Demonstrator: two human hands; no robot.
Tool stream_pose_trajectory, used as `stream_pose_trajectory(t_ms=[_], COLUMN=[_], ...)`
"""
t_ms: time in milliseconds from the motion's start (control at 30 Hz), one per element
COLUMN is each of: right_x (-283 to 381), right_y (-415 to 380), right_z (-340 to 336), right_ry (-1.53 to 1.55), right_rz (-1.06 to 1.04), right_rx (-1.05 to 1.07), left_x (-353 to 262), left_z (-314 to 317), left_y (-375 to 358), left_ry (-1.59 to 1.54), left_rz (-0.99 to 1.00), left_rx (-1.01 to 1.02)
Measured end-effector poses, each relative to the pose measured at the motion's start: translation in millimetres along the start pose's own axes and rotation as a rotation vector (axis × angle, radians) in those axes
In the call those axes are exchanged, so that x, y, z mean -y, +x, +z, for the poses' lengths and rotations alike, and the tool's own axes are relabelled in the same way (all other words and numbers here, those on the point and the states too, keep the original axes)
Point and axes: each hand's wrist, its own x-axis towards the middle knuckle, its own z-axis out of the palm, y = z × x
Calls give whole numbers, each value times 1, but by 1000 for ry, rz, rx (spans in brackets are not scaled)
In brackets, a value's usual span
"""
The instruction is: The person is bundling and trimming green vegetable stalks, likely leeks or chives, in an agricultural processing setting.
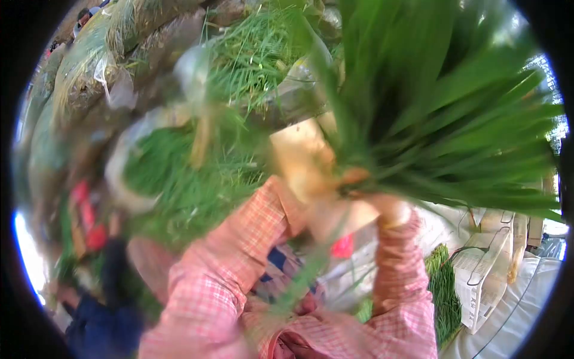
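Observation:
A big bunch of long, flat green leaves, perhaps garlic chives, fans out to the upper right, blurred by motion. At its gathered base is my right hand, closed round the stems. My left hand is just left of that base, smeared so that its fingers cannot be made out. Behind the left hand shows a pale tan, flat-sided block or board. Both arms wear pink checked sleeves.
Loose green leaves lie heaped at the left, with another leafy pile beyond. Large bundles line the upper left. At the right stands a white plastic crate beside more greens. Another person is at lower left.

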Motion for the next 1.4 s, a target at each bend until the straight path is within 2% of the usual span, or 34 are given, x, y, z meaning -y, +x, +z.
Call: stream_pose_trajectory(t_ms=[133, 233, 300, 333, 367, 433, 467, 500, 533, 600, 633, 667, 700, 767, 800, 867, 933, 967, 1067, 1100, 1200, 1233, 1333, 1367, 1400], right_x=[-22, -35, -47, -33, -12, -10, -11, -12, -13, -29, -43, -68, -83, -58, -49, -51, -78, -40, -21, -13, 8, 2, -13, -23, -22], right_y=[-7, -25, -26, -18, -17, -32, -41, -45, -50, -65, -75, -91, -99, -88, -82, -84, -116, -113, -137, -140, -114, -104, -88, -89, -87], right_z=[7, 6, -1, -3, 3, 11, 17, 25, 33, 48, 53, 61, 65, 51, 46, 40, 37, 24, 36, 48, 51, 57, 69, 73, 73], right_ry=[225, 424, 166, 37, 943, 1368, 1580, 1537, 1494, 1453, 1456, 1634, 1813, 1655, 1702, 1795, 1880, 1511, 917, 727, -117, -293, -522, -639, -592], right_rz=[133, 262, 85, -6, 209, 122, 75, 175, 274, 506, 640, 709, 783, 880, 809, 743, 756, 1099, 973, 894, 341, 162, -86, -22, 6], right_rx=[-47, -166, -447, -586, -718, -780, -805, -806, -800, -806, -820, -821, -818, -829, -744, -511, -223, -317, -198, -318, -153, -168, -81, 11, -41], left_x=[-2, -21, -36, -41, -42, -33, -29, 14, 32, 102, 168, 162, 154, 130, 115, 130, 78, 53, 6, 5, 14, 19, 37, 39, 40], left_z=[14, 28, 46, 59, 73, 100, 112, 109, 111, 77, 40, 33, 35, 35, 27, -13, -34, -40, -54, -56, -55, -53, -45, -38, -30], left_y=[-12, 12, 42, 56, 69, 94, 105, 113, 116, 124, 115, 90, 98, 108, 116, 121, 110, 97, 45, 30, -5, -12, -22, -26, -28], left_ry=[168, 476, 709, 836, 949, 1130, 1162, 1178, 1367, 1391, 1379, 1524, 1334, 1021, 914, 780, 851, 991, 1250, 1307, 1440, 1465, 1494, 1512, 1529], left_rz=[-23, -1, 7, 1, -22, -114, -299, -300, -451, -598, -355, -350, -436, -567, -585, -436, -332, -323, -239, -182, -40, -17, 35, 87, 136], left_rx=[27, 125, 189, 216, 248, 352, 521, 547, 585, 661, 565, 360, 336, 309, 288, 88, 73, 55, 58, 77, 137, 160, 212, 206, 197])
